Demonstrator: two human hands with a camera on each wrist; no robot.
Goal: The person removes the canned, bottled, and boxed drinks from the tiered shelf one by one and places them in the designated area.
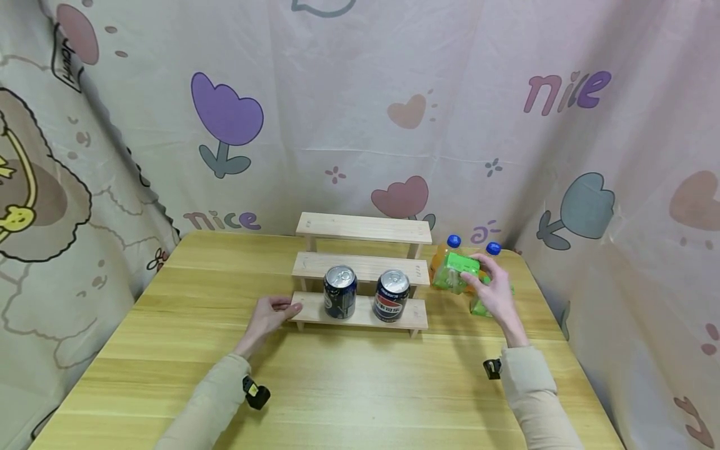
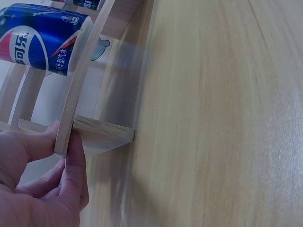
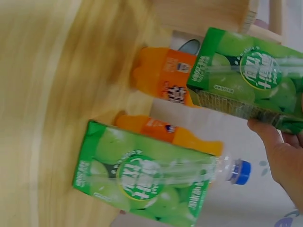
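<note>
My left hand pinches the left end of the lowest shelf of a three-step wooden rack; in the left wrist view its thumb and fingers sit on either face of the board. Two dark blue cola cans stand upright on that lowest shelf. Off the rack's right side, my right hand grips a green juice carton by its upper part, tilted and raised above the table. A second green juice carton stands on the table beneath the right hand, largely covered by it in the head view.
Two orange soda bottles with blue caps stand behind the cartons at the table's back right. The middle shelf and top shelf rise behind the cans. A patterned curtain hangs along the wooden table's back and sides.
</note>
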